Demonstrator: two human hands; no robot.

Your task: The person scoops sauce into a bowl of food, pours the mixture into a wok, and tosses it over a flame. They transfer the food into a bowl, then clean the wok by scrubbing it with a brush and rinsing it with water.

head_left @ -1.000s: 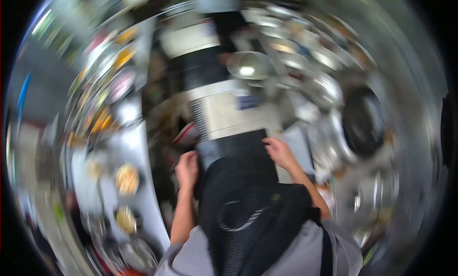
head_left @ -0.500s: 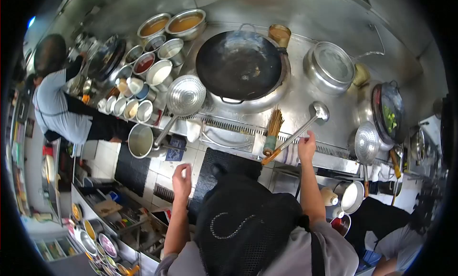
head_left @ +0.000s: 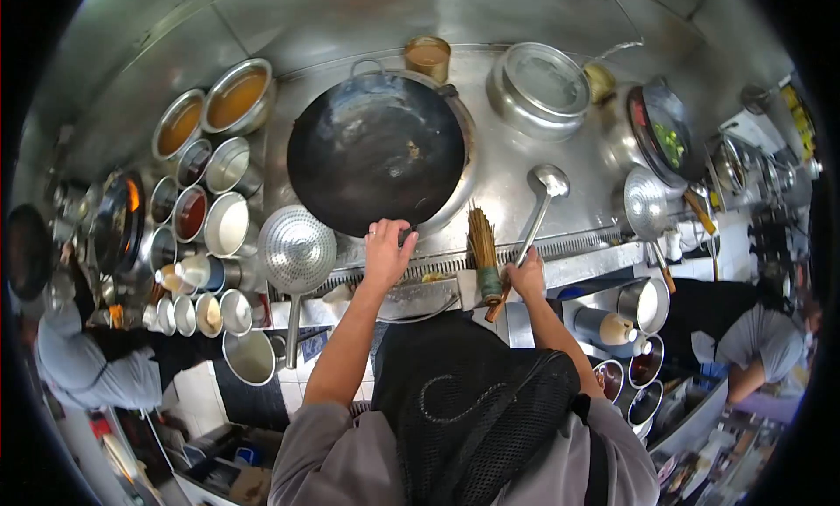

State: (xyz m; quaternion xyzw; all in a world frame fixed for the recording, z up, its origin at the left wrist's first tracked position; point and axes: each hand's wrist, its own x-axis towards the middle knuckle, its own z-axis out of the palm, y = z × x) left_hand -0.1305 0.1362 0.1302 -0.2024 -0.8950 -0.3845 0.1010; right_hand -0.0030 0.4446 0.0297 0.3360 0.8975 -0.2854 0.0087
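My left hand (head_left: 388, 256) is at the near rim of a large black wok (head_left: 376, 147), its fingers curled over the near loop handle, which they mostly hide. A bare stretch of dark metal shows inside the wok. My right hand (head_left: 527, 277) is closed round the handle of a ladle (head_left: 551, 182), whose bowl rests on the steel worktop. Just left of that hand lies a bamboo wok brush (head_left: 482, 243) with a green-bound grip, close to the ladle handle. A perforated skimmer (head_left: 298, 250) lies left of my left hand.
Several metal pots and bowls, including one of white contents (head_left: 228, 224), crowd the left side. A lidded steel pot (head_left: 540, 90) and a tin can (head_left: 428, 58) stand behind. Another skimmer (head_left: 646, 204) lies right. Co-workers stand at left (head_left: 96, 357) and right (head_left: 744, 335).
My left hand has gone from hanging in the air, up and forward onto the wok's near handle. My right hand has closed on the ladle handle. The view has shifted right.
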